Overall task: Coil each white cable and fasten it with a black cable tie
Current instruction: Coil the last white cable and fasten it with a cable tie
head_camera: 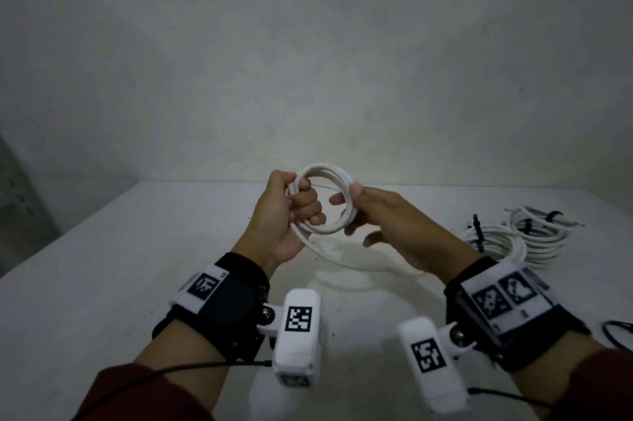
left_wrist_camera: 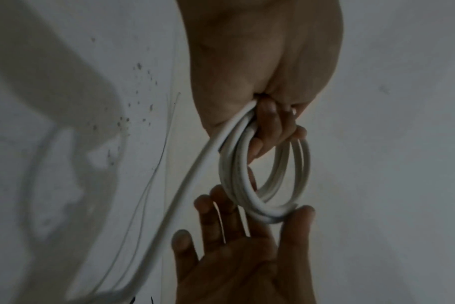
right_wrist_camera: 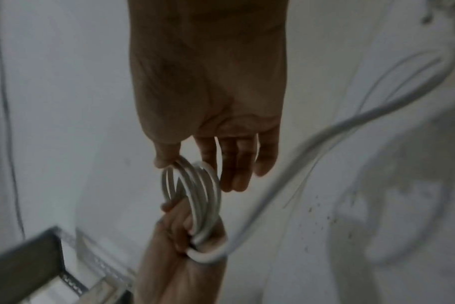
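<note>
A white cable point(head_camera: 323, 169) is wound into a small round coil held above the table. My left hand point(head_camera: 298, 211) grips the coil's left side, its fingers curled through the ring. My right hand point(head_camera: 383, 211) holds the right side between the thumb and nearly straight fingers. The cable's loose tail point(head_camera: 342, 261) drops from the left fist to the tabletop and runs off under the right wrist. In the left wrist view the coil point(left_wrist_camera: 247, 197) hangs from the left hand point(left_wrist_camera: 260, 61), with the right hand point(left_wrist_camera: 234, 257) below it. No cable tie shows on this coil.
Two coiled white cables point(head_camera: 496, 242) point(head_camera: 541, 232), each fastened with a black tie point(head_camera: 478, 228), lie at the table's right. A thin black lead point(head_camera: 616, 328) lies near the right edge. The white table point(head_camera: 102, 283) ends at a bare wall. A dark frame point(right_wrist_camera: 26, 257) stands beside the table.
</note>
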